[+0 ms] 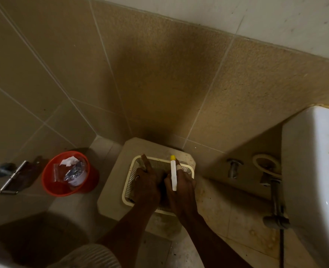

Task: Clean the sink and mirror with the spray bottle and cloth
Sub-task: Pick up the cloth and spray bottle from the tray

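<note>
My right hand (184, 192) is closed around a spray bottle (173, 174). Only its white trigger head and yellow nozzle show, pointing away from me. My left hand (147, 187) grips a thin brown object (144, 161) that sticks up past the fingers; I cannot tell whether it is the cloth. Both hands are inside a cream plastic basket (127, 182) standing on a low concrete block (111, 190). The white sink (314, 161) hangs at the right edge, seen from its outer side, with stains on its rim. No mirror is in view.
A red bin (49, 183) holding wrappers and paper stands left of the block. A metal paper holder (11, 180) is fixed to the left wall. Drain pipes and a valve (270, 176) sit under the sink. The floor tiles beside the block are stained.
</note>
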Tool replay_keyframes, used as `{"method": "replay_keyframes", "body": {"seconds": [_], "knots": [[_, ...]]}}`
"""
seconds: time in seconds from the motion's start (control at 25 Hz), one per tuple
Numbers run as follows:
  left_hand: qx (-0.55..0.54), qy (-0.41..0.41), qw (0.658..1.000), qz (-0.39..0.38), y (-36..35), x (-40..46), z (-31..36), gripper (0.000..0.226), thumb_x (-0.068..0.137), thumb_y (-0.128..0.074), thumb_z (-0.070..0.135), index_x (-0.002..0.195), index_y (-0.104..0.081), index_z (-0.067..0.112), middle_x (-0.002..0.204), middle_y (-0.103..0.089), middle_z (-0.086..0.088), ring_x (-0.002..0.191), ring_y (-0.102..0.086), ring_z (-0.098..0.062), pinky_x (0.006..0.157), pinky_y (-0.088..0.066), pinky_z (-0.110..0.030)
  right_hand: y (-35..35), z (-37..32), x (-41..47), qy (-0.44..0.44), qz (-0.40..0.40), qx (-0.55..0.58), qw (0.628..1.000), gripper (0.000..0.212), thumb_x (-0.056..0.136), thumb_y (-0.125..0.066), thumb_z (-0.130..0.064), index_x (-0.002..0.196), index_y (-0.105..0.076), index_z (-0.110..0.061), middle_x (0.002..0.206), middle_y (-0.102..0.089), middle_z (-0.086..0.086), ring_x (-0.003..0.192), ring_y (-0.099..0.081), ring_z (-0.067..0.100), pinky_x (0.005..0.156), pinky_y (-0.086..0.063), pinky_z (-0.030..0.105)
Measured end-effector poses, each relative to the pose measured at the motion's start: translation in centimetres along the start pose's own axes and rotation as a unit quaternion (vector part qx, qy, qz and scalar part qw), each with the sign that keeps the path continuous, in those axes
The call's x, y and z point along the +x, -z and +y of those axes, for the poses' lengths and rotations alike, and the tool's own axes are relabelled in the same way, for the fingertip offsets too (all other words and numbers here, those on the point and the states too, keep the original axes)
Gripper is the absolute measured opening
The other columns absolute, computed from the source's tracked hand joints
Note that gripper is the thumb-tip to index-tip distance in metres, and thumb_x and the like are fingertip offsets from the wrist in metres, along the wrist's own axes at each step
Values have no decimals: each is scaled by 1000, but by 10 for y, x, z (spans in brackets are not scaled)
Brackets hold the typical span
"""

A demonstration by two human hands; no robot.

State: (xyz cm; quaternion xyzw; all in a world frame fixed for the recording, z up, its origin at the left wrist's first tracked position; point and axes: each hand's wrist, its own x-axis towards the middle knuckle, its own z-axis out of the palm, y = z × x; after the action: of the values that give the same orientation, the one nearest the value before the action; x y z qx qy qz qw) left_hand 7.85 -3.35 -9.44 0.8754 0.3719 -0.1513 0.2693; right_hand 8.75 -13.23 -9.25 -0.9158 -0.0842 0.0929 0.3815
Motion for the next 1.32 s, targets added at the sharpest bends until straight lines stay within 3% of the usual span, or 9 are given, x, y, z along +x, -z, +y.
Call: {"method": "replay_keyframes", "body": {"seconds": [0.16, 0.28, 0.44, 0.68, 0.76, 0.92, 1.0, 1.2, 1.32], "knots": [[-95, -56, 993, 33, -4, 0, -21, 86, 89, -64, 21, 156, -11, 16, 123, -60, -23, 105, -62, -38, 90, -52, -49, 8, -5, -3, -18, 11, 55, 998, 81, 88, -35, -61, 133, -62, 1, 119, -70, 18, 107, -67, 35, 96, -55, 55], [-163, -42, 985, 43, 2, -7, -19, 65, 84, -64, 41, 139, -47, 11, 126, -62, -14, 116, -60, -34, 98, -49, -48, 19, -17, -7, -16, 31, 80, 996, 82, 86, -35, -62, 127, -63, 3, 112, -70, 18, 101, -67, 35, 91, -56, 53], [101, -51, 993, 32, 3, -17, -18, 74, 83, -66, 54, 140, -36, 17, 143, -39, -13, 131, -45, -31, 106, -40, -42, 27, -26, -6, -12, 39, 84, 996, 77, 88, -37, -62, 124, -62, 1, 102, -71, 19, 90, -69, 36, 81, -59, 54], [129, -196, 972, 26, 1, -15, -40, 81, 78, -72, 45, 142, -42, 6, 145, -46, -16, 133, -44, -43, 111, -38, -53, 36, -21, -18, 1, 40, 109, 993, 59, 95, -41, -59, 116, -61, -8, 90, -69, 11, 76, -69, 30, 69, -61, 51], [40, -235, 971, 35, -5, -9, -59, 66, 74, -69, 38, 129, -53, 6, 125, -61, -13, 115, -59, -39, 94, -50, -58, 48, -29, -24, -3, 48, 116, 992, 59, 94, -40, -60, 117, -62, -10, 91, -69, 10, 77, -68, 28, 72, -61, 51], [-216, -190, 957, 36, 31, -35, -44, 52, 63, -74, 44, 106, -55, 21, 89, -55, 16, 77, -55, -2, 68, -45, -19, 74, -48, -33, 25, 87, 102, 991, 67, 97, -41, -62, 128, -58, -5, 110, -65, 15, 93, -66, 33, 87, -56, 58], [-284, -147, 947, 18, 62, -52, -23, 53, 61, -86, 43, 102, -56, 26, 90, -60, 16, 76, -59, -6, 67, -49, -25, 87, -61, -31, 27, 89, 93, 991, 56, 98, -41, -60, 130, -52, -15, 114, -59, 12, 91, -64, 32, 82, -57, 58], [-530, -43, 845, 48, 133, -80, 17, 55, 73, -85, 40, 119, -61, 23, 106, -68, -10, 93, -67, -39, 74, -58, -54, 154, -111, -55, 9, 94, 178, 979, 24, 104, -58, -21, 126, -55, -12, 119, -56, 1, 92, -61, 9, 76, -51, 12], [-702, 27, 712, 6, 175, -109, 59, 40, 78, -77, 14, 116, -65, 6, 105, -72, -13, 89, -70, -31, 72, -59, -39, 191, -129, -98, -41, 80, 200, 976, 51, 97, -54, -44, 133, -58, -7, 124, -63, 10, 114, -62, 21, 103, -52, 35]]}}
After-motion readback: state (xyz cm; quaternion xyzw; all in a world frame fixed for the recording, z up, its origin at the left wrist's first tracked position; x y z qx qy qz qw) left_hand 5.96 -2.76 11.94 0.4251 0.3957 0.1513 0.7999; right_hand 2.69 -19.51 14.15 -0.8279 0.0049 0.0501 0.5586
